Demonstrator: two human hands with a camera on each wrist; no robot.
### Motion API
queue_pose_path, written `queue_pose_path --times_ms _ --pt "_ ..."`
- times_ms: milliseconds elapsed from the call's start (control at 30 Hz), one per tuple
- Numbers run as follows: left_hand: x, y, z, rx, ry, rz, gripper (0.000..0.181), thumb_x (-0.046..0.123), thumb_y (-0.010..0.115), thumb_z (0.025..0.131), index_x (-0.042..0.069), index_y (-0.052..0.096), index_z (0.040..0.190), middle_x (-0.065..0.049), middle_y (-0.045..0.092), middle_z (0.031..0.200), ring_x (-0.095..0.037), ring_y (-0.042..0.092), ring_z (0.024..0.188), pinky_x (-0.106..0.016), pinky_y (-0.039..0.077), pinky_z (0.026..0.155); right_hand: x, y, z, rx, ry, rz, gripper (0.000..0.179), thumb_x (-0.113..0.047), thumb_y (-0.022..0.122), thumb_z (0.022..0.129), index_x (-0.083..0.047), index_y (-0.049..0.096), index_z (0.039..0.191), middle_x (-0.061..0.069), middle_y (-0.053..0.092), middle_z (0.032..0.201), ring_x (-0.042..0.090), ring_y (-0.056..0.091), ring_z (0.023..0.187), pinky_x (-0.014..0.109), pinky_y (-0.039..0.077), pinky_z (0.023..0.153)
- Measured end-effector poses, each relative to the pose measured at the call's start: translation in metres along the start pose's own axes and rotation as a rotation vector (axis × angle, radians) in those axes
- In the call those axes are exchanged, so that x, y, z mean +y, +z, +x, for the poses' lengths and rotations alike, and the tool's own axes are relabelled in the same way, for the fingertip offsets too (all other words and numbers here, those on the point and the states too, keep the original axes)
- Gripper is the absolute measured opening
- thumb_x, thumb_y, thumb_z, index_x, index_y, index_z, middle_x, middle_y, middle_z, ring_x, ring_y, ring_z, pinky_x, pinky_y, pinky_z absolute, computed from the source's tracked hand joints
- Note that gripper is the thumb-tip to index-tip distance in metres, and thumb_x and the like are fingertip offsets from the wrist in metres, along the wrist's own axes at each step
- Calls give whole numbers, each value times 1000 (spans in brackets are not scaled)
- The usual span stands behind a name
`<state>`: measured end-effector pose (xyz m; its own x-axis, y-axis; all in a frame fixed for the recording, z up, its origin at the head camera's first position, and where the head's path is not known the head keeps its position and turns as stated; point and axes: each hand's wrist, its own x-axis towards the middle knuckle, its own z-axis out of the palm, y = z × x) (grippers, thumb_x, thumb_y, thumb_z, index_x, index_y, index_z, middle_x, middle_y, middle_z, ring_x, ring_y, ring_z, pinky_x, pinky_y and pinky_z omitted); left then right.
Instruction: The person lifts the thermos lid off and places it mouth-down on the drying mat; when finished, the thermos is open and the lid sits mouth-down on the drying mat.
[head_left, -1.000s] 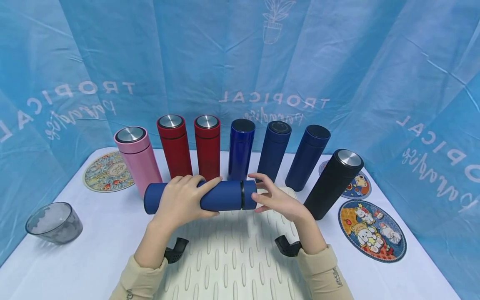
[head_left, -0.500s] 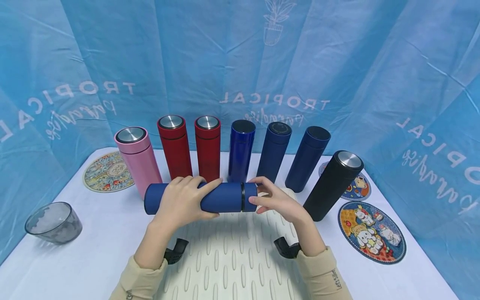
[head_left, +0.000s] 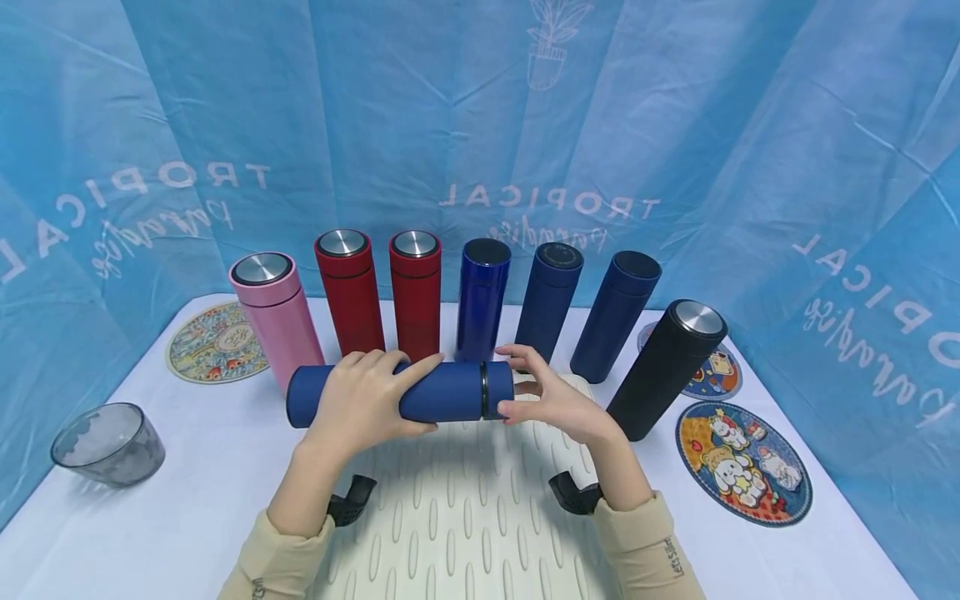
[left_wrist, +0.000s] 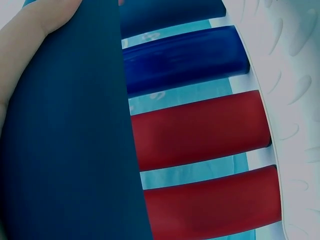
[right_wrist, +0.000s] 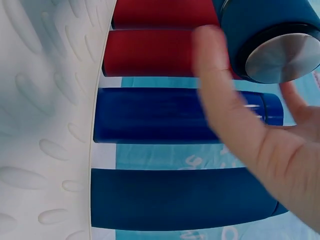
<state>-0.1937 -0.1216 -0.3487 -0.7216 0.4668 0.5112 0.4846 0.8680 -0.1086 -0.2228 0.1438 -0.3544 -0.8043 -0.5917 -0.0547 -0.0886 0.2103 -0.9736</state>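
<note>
Held sideways above the ribbed white surface, a matte navy-blue thermos (head_left: 442, 392) has a black ring (head_left: 484, 390) near its right end. My left hand (head_left: 363, 396) grips its body from above, thumb toward me. At the right end, my right hand (head_left: 551, 400) has its fingers and thumb curled loosely round the blue lid (head_left: 498, 389). In the right wrist view, the lid's silver end disc (right_wrist: 284, 57) faces the camera, and the thumb (right_wrist: 220, 85) is blurred at the edge of the lid; its contact is hard to judge. The left wrist view shows the thermos body (left_wrist: 70, 130) up close.
Upright thermoses stand behind: pink (head_left: 277, 325), two red (head_left: 351, 300), glossy blue (head_left: 482, 300), two navy (head_left: 615, 317) and black (head_left: 663, 371). A grey glass cup (head_left: 108, 446) sits at left. Round patterned mats (head_left: 744, 462) lie on both sides; a blue curtain (head_left: 480, 108) surrounds the table.
My right fingers and thumb have shifted around the lid, with the thumb now lower and the index finger slightly higher. My left hand and the thermos have barely moved.
</note>
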Motion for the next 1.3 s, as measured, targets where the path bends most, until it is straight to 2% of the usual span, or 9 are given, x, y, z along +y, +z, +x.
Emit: queue_pose_path --times_ms 100,233,367,500,667,900,1100,1300 --pt "0 0 0 -8 0 4 85 63 77 52 28 56 126 -9 64 96 -27 62 83 -44 50 76 -1 0 0 0 55 11 69 -49 52 89 -22 19 143 17 23 141 38 45 117 47 51 83" --pt "0 -1 0 -9 3 0 85 63 77 52 28 56 126 -9 64 95 -27 61 82 -44 50 76 0 -1 0 38 112 -24 62 -53 36 94 -11 26 139 21 48 122 32 61 95 43 53 78" --pt "0 0 1 5 12 -1 85 63 77 51 28 56 126 -9 64 94 -26 61 81 -43 50 74 0 -2 2 61 133 -65 58 -49 35 96 -2 36 130 19 61 101 26 67 80 40 53 74" --pt "0 0 1 13 18 0 85 63 78 51 29 56 126 -8 63 94 -27 61 81 -43 50 75 0 -3 3 51 145 -71 57 -46 41 95 -2 34 131 18 60 105 23 67 76 36 52 72" --pt "0 -1 1 6 12 4 86 63 78 51 28 56 126 -9 63 95 -27 61 82 -43 50 76 0 -4 3 7 117 -26 63 -45 51 91 -6 29 136 22 55 115 25 67 80 33 52 75" --pt "-1 -2 1 4 9 14 87 66 76 51 28 56 127 -9 64 96 -27 62 82 -44 50 76 3 -4 2 -9 46 0 64 -38 61 86 -16 30 136 22 43 125 32 57 98 45 50 82" --pt "-1 -2 1 -3 -1 16 87 66 76 51 28 55 127 -10 64 97 -27 62 83 -44 50 77 2 -3 2 -16 -31 -43 66 -26 69 82 -18 30 135 18 38 129 34 50 107 44 48 84" --pt "0 -2 0 -11 1 20 86 65 76 51 29 56 126 -9 64 96 -27 62 83 -44 50 77 3 -3 1 -23 -64 -80 68 -20 72 79 -19 30 132 13 35 133 33 45 112 41 47 89"
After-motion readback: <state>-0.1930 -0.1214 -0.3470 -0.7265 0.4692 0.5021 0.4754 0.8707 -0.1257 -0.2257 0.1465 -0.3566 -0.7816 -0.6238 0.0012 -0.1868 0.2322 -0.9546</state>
